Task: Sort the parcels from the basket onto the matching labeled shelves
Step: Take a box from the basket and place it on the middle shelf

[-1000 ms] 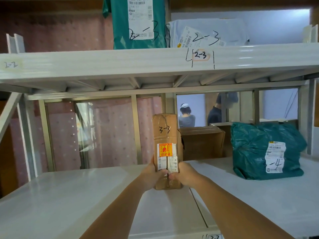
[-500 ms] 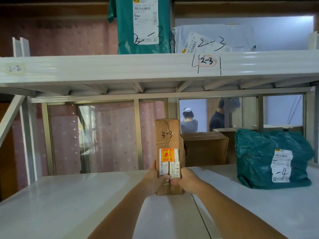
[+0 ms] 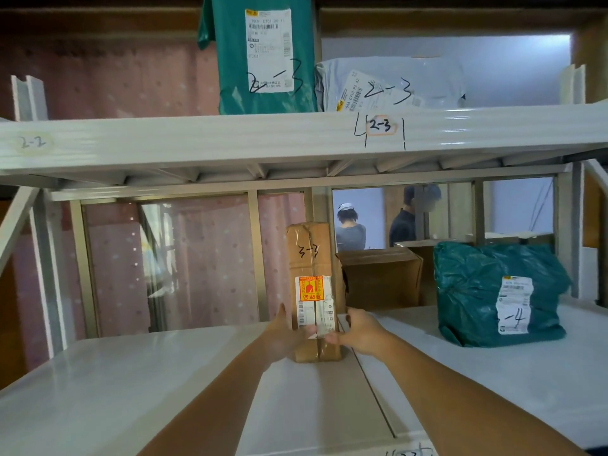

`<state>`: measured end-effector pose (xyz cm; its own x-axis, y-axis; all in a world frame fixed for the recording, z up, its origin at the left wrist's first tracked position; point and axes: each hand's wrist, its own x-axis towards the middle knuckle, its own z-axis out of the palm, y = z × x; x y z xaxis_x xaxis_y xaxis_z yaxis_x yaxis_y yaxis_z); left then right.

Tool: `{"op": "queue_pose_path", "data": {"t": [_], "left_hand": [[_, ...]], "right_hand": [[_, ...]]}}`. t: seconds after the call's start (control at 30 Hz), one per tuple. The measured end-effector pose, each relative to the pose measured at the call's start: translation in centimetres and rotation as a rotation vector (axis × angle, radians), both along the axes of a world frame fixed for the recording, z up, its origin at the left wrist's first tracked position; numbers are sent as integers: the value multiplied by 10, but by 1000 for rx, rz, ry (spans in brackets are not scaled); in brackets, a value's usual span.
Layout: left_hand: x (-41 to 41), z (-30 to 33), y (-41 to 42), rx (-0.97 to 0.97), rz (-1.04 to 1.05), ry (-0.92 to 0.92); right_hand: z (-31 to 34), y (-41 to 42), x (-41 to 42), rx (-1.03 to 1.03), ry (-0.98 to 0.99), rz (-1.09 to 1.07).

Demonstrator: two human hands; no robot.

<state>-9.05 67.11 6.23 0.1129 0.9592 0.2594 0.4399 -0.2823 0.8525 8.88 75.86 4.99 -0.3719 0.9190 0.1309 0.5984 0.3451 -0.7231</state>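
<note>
Parcels are going up on the racks: a tall cardboard parcel [image 3: 311, 291] marked "3-3" stands upright on the lower shelf [image 3: 131, 373], clasped low on its sides by the left hand [image 3: 284, 334] and the right hand [image 3: 360, 330], thumbs curled onto its front beside the orange sticker. Both arms reach straight forward from below, elbows out of view. Its base appears to rest on the shelf, though the hands partly hide that edge. Just behind it sits a brown box [image 3: 381, 278], and well to the right a green bag [image 3: 493, 291] marked "-4". Overhead, the upper shelf [image 3: 197, 143], tagged "2-3", carries a green mailer [image 3: 263, 60] and a grey mailer [image 3: 391, 83], both marked "2-3". Judging by this, several parcels are already sorted and this one is nearly placed, with only the release left. The basket is out of view, so what remains cannot be told.
</note>
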Motion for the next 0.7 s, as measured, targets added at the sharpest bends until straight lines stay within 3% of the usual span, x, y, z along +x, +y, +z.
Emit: {"op": "queue_pose_path", "data": {"t": [0.17, 0.23, 0.33, 0.43, 0.5, 0.7], "left_hand": [[-14, -8, -13, -59, 47, 117], [-6, -3, -35, -129, 62, 261], [4, 7, -63, -202, 184, 664], [1, 3, -79, -331, 294, 852], [-3, -1, -87, -345, 325, 906], [1, -4, -134, -295, 396, 844]], "right_hand": [[7, -22, 16, 82, -152, 71], [8, -34, 25, 71, -254, 140], [11, -55, 39, 66, -510, 175], [15, -78, 53, 63, -634, 153], [17, -95, 64, 66, -641, 141], [17, -127, 87, 90, -611, 134]]}}
